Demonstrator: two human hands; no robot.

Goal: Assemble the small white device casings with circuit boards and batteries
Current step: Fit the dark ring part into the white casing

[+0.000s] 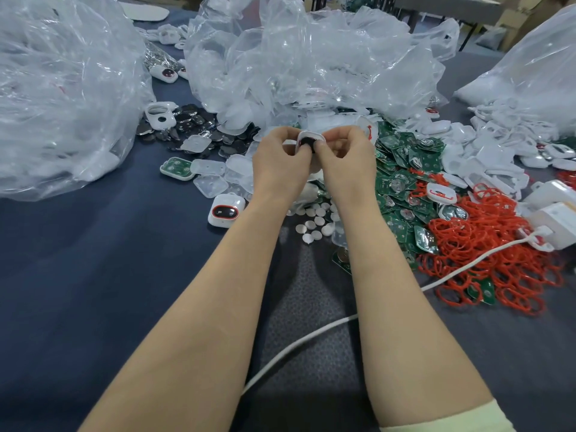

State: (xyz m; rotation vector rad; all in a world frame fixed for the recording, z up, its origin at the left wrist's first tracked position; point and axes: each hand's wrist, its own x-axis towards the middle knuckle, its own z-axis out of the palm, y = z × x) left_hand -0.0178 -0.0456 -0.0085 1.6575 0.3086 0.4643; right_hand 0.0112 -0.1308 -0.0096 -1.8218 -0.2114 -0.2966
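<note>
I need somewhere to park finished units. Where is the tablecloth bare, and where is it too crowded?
Widest bare cloth: front left, bordered by the big plastic bag, the finished device and the left forearm. A smaller patch lies front right, below the red rings, edged by the white cable. Crowded: circuit boards and white casings at right.

A table (93,260) covered in dark blue cloth carries everything. Three big crumpled clear plastic bags (56,88) sit along its far side. A heap of dark glossy ovals (193,123) lies left of centre, with translucent square pads (208,168) just in front. Green circuit boards (402,169) are piled to the right, touching a tangle of red loops (486,254) and loose white casing parts (498,151). Small pale discs (314,219), one closed white device (226,210) and a white cable (311,335) lie nearer.
</note>
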